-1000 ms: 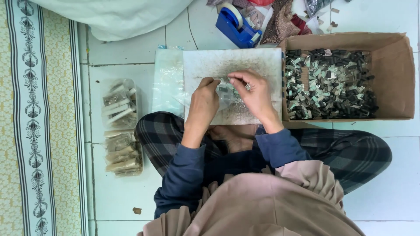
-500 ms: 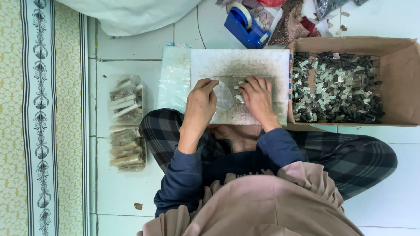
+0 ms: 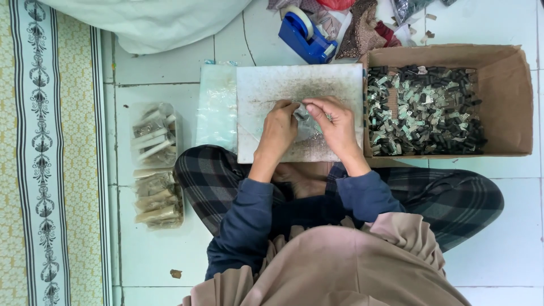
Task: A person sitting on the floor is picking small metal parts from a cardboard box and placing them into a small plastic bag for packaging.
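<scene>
left hand (image 3: pixel 279 129) + right hand (image 3: pixel 335 126) pinching small metal piece (image 3: pixel 301 115) over white board (image 3: pixel 300 85) | done — two filled bags (image 3: pixel 154 164) on floor | left — cardboard box (image 3: pixel 510 96) full of loose clips (image 3: pixel 422 110)

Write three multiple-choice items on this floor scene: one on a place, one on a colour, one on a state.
1. Where does the cardboard box of small parts sit?
A. To the right of the white board
B. On the patterned mat
C. On the person's lap

2. What colour is the tape dispenser?
A. Red
B. Blue
C. Yellow

3. How do the hands stand?
A. Both inside the box
B. Resting on the knees
C. Together over the board, fingers pinching small parts

Answers:
1 A, the box lies against the board's right edge.
2 B, its body is blue.
3 C, the left hand and right hand meet above the board.
</scene>
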